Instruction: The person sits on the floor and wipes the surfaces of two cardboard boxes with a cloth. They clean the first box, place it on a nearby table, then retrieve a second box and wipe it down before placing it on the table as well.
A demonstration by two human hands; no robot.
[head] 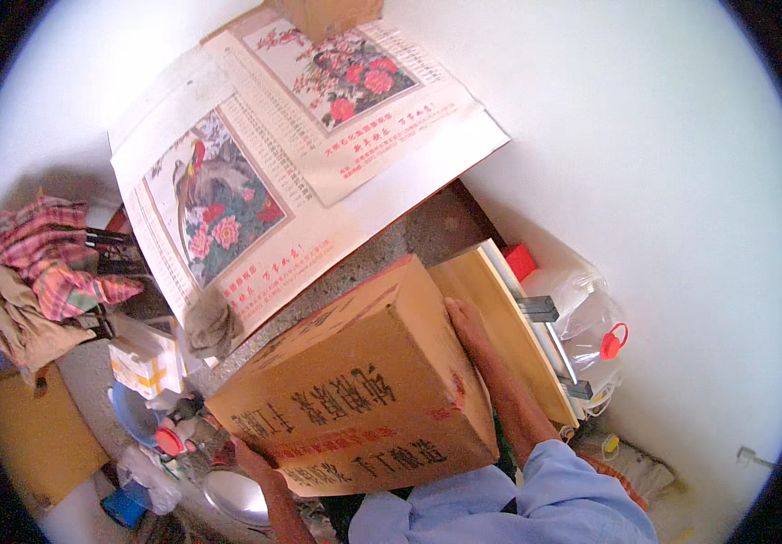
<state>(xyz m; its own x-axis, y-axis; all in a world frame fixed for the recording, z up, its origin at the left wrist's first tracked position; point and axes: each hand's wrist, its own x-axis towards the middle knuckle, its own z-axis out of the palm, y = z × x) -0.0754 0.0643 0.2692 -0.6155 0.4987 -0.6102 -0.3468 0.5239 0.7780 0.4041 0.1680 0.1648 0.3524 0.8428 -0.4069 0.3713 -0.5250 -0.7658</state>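
Note:
A large cardboard box (pixel 336 401) bearing printed writing is held tilted close against the body, between both hands. My left hand (pixel 255 459) grips its lower left end. Against the box's right side presses my right hand (pixel 466 323), its fingers near the upper corner. Beyond the box lies a table covered with large printed calendar sheets (pixel 336 217) showing flowers and birds. A grey cloth (pixel 211 323) rests on the sheets' near corner. The underside of the box is hidden.
A wooden board (pixel 507 319) with metal brackets stands at the right, beside a clear plastic jug (pixel 588 340) with a red cap. Another carton (pixel 330 17) sits at the table's far end. Plaid cloth (pixel 51 251), a blue basin (pixel 136 415) and a metal lid (pixel 234 496) are at left.

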